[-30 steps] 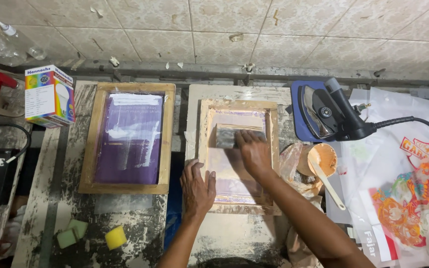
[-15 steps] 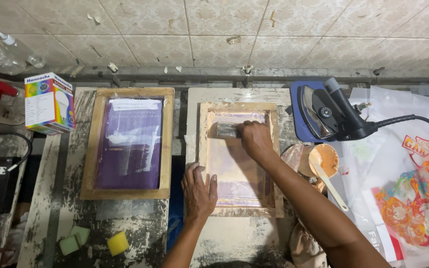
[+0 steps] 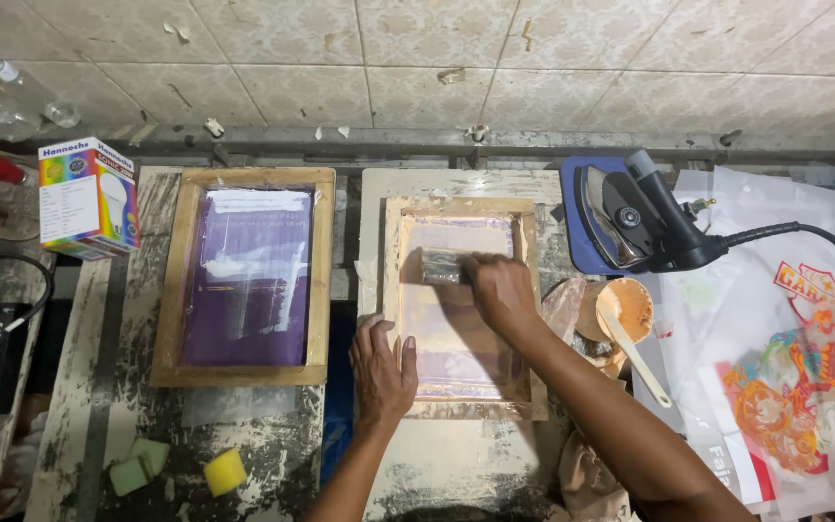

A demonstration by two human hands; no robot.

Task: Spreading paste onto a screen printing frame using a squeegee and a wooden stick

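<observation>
A wooden screen-printing frame [image 3: 531, 290] with a pale mesh lies in front of me on the worktable. My left hand [image 3: 382, 365] presses flat on the frame's lower left corner. My right hand [image 3: 498, 288] grips a squeegee [image 3: 441, 267] on the upper part of the mesh. A second wooden frame [image 3: 168, 280] with a purple screen lies to the left, untouched.
A dark iron [image 3: 640, 215] with a black cord rests on a blue pad at right. Beside it are a cup of pale orange ink [image 3: 623, 309] with a spatula and printed white bags [image 3: 804, 387]. A colourful box [image 3: 87, 196] and sponges [image 3: 225, 471] are at left.
My right hand pushed the squeegee up the mesh, then drew it back down a little. My left hand has stayed on the frame's corner.
</observation>
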